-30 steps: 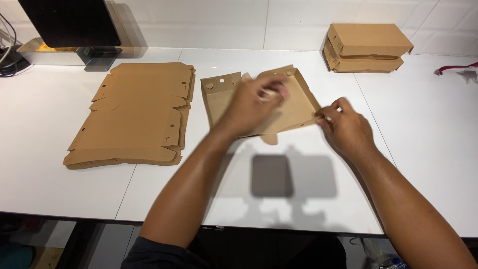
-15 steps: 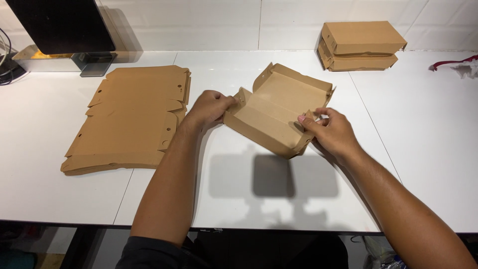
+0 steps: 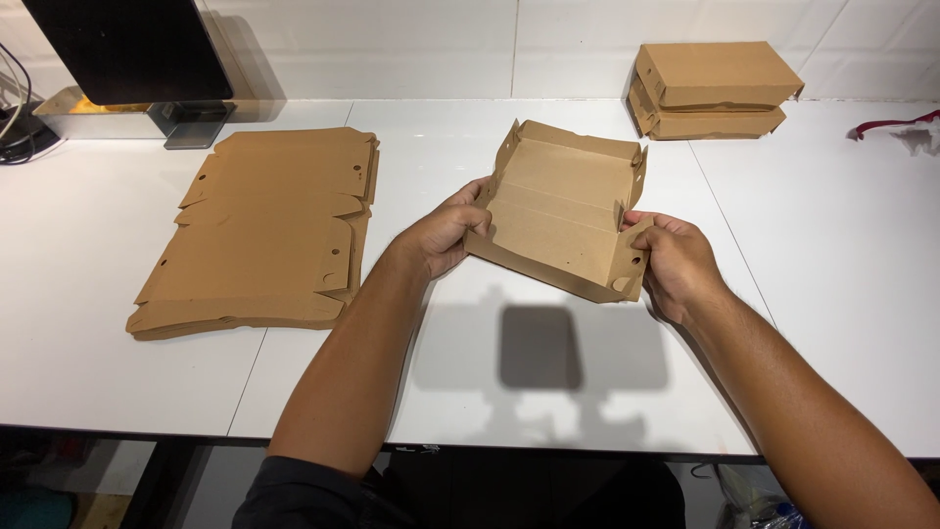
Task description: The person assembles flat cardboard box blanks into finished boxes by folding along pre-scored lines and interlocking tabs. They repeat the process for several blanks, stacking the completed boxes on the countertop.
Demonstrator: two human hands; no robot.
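At the centre of the frame, a half-folded brown cardboard box [image 3: 563, 211] is held above the white counter [image 3: 470, 372], caught between the left hand [image 3: 446, 235] at its left edge and the right hand [image 3: 676, 263] at its lower right corner. Each grip is pinched shut on the cardboard, thumbs on the inner face. The box is open and tilted, its side flaps raised, with small round holes in the right flap.

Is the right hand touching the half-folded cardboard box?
Touching. The head view shows the right hand gripping the half-folded cardboard box at its side flap.
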